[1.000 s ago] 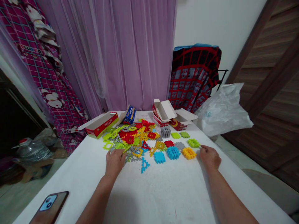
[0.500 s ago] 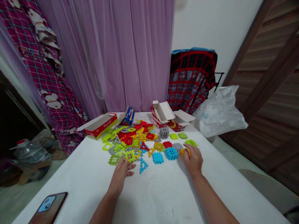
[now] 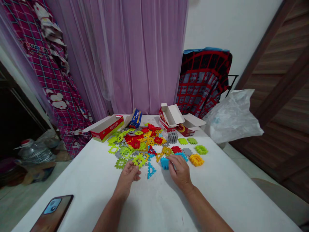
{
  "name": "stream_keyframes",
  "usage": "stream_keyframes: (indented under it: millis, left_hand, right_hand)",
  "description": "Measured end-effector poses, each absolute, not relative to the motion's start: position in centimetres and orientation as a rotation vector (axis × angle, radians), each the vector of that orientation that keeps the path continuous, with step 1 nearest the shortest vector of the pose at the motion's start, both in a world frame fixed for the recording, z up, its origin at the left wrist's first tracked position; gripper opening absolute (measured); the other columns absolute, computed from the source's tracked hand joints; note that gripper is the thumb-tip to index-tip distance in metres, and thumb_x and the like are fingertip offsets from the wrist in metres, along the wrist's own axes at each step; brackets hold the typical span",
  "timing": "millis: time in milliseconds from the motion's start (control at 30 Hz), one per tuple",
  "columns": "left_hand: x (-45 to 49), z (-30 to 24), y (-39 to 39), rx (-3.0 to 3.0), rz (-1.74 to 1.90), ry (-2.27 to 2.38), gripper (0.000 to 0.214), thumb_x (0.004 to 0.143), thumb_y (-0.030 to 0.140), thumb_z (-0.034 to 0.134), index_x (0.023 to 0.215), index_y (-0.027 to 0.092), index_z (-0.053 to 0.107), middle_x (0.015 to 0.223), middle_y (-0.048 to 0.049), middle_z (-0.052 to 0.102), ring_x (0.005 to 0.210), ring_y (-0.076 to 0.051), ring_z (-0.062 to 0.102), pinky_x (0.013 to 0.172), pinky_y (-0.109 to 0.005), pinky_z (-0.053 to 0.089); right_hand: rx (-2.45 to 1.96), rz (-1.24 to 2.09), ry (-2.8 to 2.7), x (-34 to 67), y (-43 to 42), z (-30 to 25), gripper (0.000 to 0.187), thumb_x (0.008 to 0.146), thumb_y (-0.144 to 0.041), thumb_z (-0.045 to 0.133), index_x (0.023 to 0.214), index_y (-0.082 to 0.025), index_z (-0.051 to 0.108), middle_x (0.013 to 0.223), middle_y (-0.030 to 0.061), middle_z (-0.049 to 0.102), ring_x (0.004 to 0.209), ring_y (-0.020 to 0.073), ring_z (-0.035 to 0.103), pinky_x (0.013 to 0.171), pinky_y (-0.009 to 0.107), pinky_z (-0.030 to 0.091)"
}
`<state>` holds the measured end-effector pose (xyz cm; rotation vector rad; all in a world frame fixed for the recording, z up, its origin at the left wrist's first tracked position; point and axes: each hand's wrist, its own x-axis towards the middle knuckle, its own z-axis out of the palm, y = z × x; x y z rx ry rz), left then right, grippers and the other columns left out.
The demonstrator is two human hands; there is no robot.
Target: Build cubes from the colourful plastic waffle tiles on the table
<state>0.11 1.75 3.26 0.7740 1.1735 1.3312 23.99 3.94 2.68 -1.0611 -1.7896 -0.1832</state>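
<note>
My right hand (image 3: 180,172) has its fingers and thumb closed at the edge of a blue toothed plastic square (image 3: 164,163), still low over the table. Partly behind that hand lies a blue stack (image 3: 182,156). To its right sits a stack of orange-yellow squares (image 3: 196,159), untouched. My left hand (image 3: 129,175) rests beside the pile with fingers loosely curled and apart, close to a lime-green window piece (image 3: 139,160); I cannot tell whether it touches it. A blue triangle piece (image 3: 151,170) lies to the right of that hand.
A mixed pile of interlocking pieces (image 3: 132,141) spreads across the middle. Behind are an open red-yellow box (image 3: 108,128), a blue box (image 3: 135,118) and red-white boxes (image 3: 170,117). Grey (image 3: 173,137) and green stacks (image 3: 201,149) stand right; a phone (image 3: 51,212) lies front left.
My right hand has let go of the orange-yellow stack and moved left to the blue square. My left hand's fingers have curled in a little. The view has shifted slightly.
</note>
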Motion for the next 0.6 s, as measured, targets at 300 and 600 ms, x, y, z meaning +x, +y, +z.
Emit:
stream_keyframes:
  millis: [300,600]
  left_hand:
    - [0.3,2.9,1.9,0.940,1.190,1.188,0.044,0.058,0.050,0.077,0.083,0.020,0.057,0.063,0.0030,0.063,0.057,-0.011,0.059,0.047,-0.020,0.044]
    - [0.3,3.3,1.8,1.025,1.171,1.216,0.044,0.064,0.052,0.071,0.092,0.018,0.062,0.057,0.0031,0.059,0.055,-0.013,0.057,0.040,-0.019,0.039]
  right_hand:
    - [-1.151,0.646,-1.587,16.6,3.7,3.3,0.024,0.080,-0.030,0.058,0.100,-0.021,0.069,0.085,0.0035,0.072,0.067,0.0156,0.063,0.065,0.029,0.050]
    - [-1.104,0.831,-1.534,16.7,4.2,3.9,0.024,0.078,-0.032,0.057,0.088,-0.018,0.073,0.078,0.0042,0.072,0.066,0.0167,0.064,0.061,0.028,0.050]
